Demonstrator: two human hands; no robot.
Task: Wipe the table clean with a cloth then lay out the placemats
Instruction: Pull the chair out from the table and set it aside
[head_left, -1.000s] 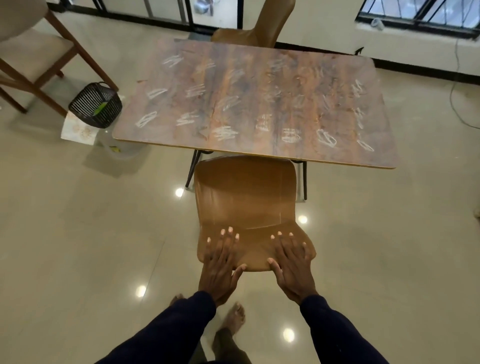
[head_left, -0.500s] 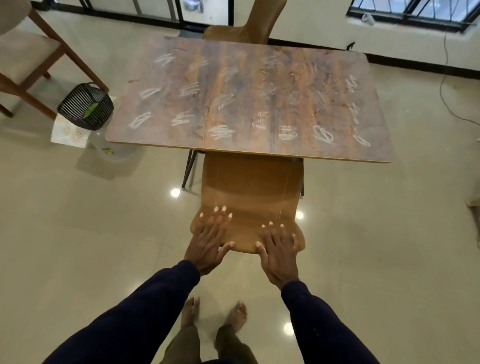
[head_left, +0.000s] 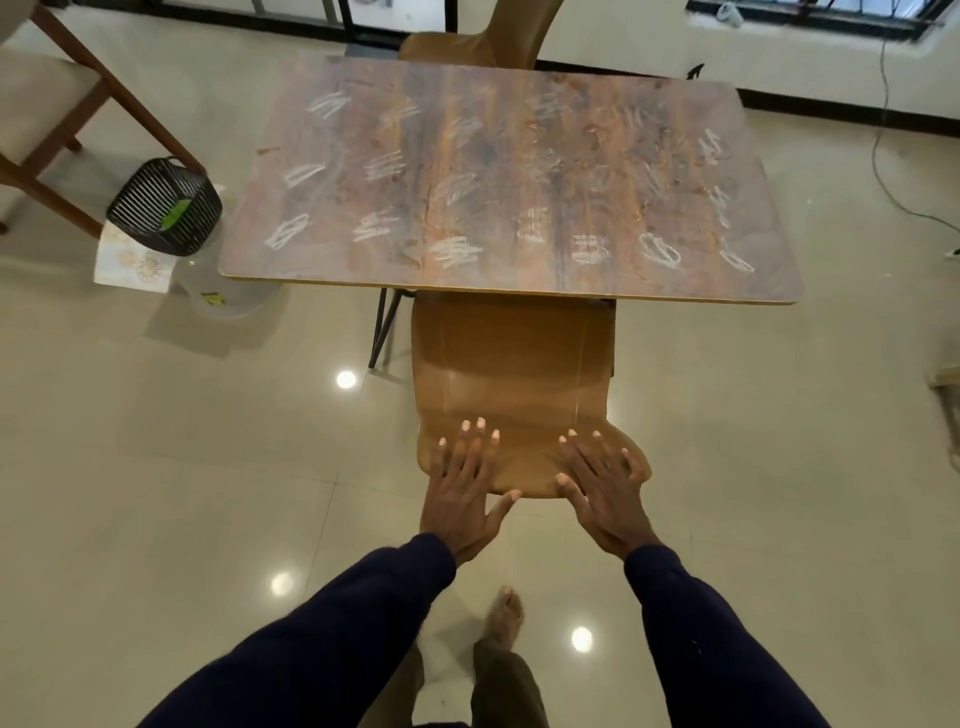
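Left hand (head_left: 460, 488) flat on top edge of chair (head_left: 514, 364), fingers straight and spread, thumb out over near edge. Right hand (head_left: 602, 493) just beside it, likewise flat and splayed, gripping nothing. Chair runs ahead of fingertips, under table (head_left: 519, 182). Table beyond both hands, top covered in white scribbles (head_left: 454, 252). Basket (head_left: 163, 208) far left of left hand, on patterned sheet (head_left: 132, 265); sheet's nature unclear.

Single wide-angle view from the head, facing forward and steeply down: worktop (head_left: 493, 156) out at 12 o'clock, chair (head_left: 511, 353) close below centre, foot (head_left: 506, 616) at 6 o'clock.
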